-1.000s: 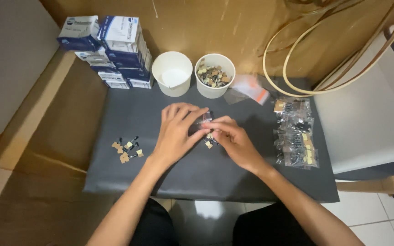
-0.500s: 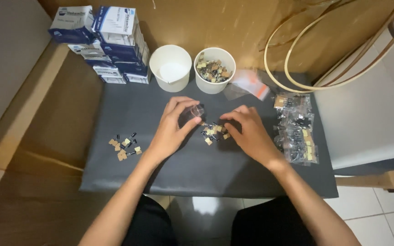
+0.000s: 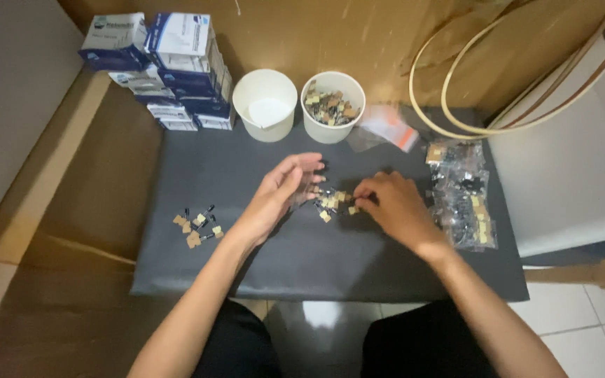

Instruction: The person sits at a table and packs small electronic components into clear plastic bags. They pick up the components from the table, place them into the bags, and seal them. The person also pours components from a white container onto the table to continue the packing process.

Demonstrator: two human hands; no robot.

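Note:
A small pile of tan-and-black pieces lies in the middle of the dark grey mat. My right hand rests just right of the pile, with thumb and forefinger pinched on one piece at its edge. My left hand hovers at the pile's left, palm turned inward and fingers loosely curved and apart. Something thin and clear shows blurred under its fingers, and I cannot tell whether the hand grips it. A second small group of the same pieces lies at the mat's left.
Two white cups stand at the back: an empty one and one holding several pieces. Blue-and-white boxes are stacked at the back left. Clear bags of parts lie at the right, an orange-edged bag behind them. Hoops lean at the back right.
My hands have moved apart slightly. The left hand has opened its fingers and tipped over the pile, and the right hand has dropped onto the pile's right edge.

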